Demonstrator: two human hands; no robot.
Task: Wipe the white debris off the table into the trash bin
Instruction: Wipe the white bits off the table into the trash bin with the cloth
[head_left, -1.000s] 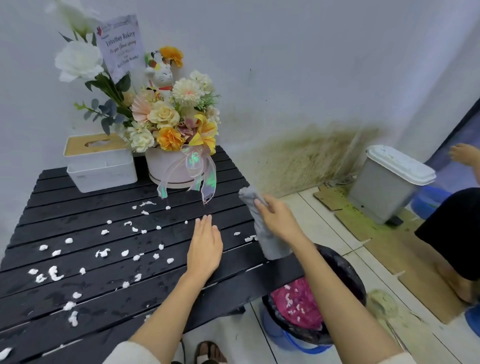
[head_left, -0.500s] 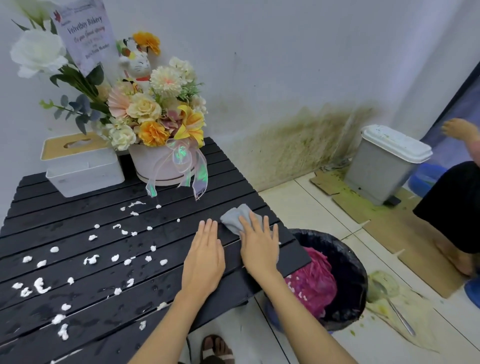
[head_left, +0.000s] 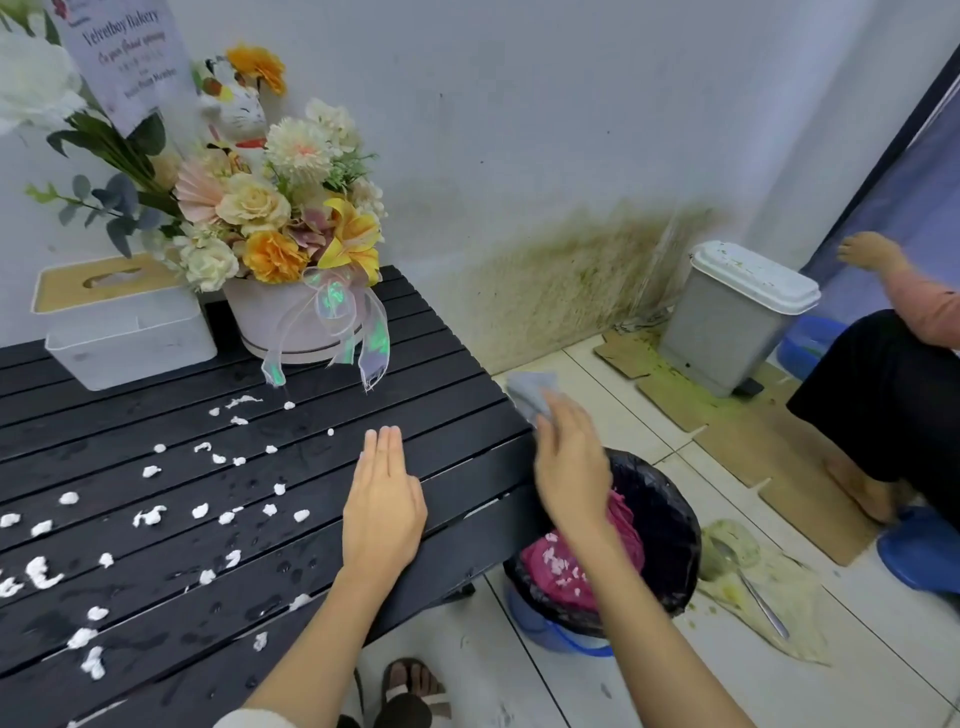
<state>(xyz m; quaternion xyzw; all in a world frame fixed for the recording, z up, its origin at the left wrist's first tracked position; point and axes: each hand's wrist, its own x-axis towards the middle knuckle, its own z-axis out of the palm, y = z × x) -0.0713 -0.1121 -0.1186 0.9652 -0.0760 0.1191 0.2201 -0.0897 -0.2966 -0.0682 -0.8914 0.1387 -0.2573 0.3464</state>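
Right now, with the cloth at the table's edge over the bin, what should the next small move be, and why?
Probably bring the right hand and its grey cloth back left onto the black table, past the flat left hand, to gather more. Much white debris lies scattered left of that hand, while only some bits sit in the black-lined trash bin.

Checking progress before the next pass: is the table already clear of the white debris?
No: many white debris bits still lie scattered across the black slatted table, left of the flat left hand.
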